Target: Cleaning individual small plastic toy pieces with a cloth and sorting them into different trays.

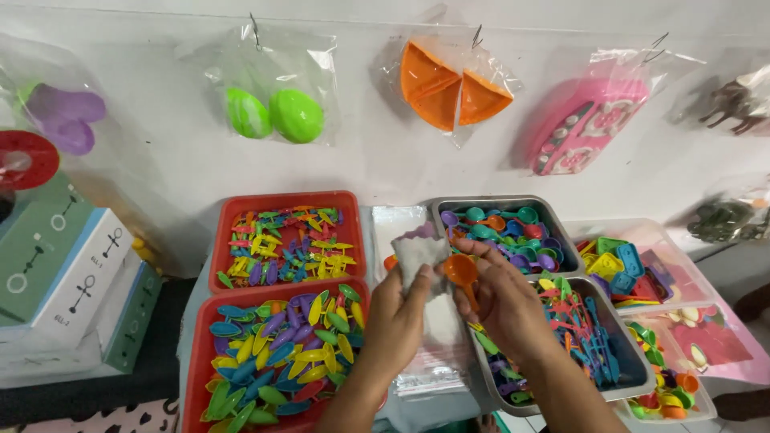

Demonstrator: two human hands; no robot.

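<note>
Red tray (200,353) of leaf pieces at seven o'clock; left hand (397,309) pinches small bag (417,255), right hand (501,301) grips orange spoon (463,271); keep bag mouth wide.

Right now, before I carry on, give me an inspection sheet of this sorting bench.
Surface: table hidden under trays; a stack of clear bags lies in the middle.
Job's things: small clear bag held up; orange toy spoon at its mouth.
Clutter: two red trays of coloured leaf-shaped pieces; grey trays of spoons and tongs; clear tubs of mixed toys.
Grippers: left hand pinches the bag; right hand holds the spoon.
Cables: nothing seen.
Surroundings: bagged toys hang on the wall, among them green eggs; boxes at left.
</note>
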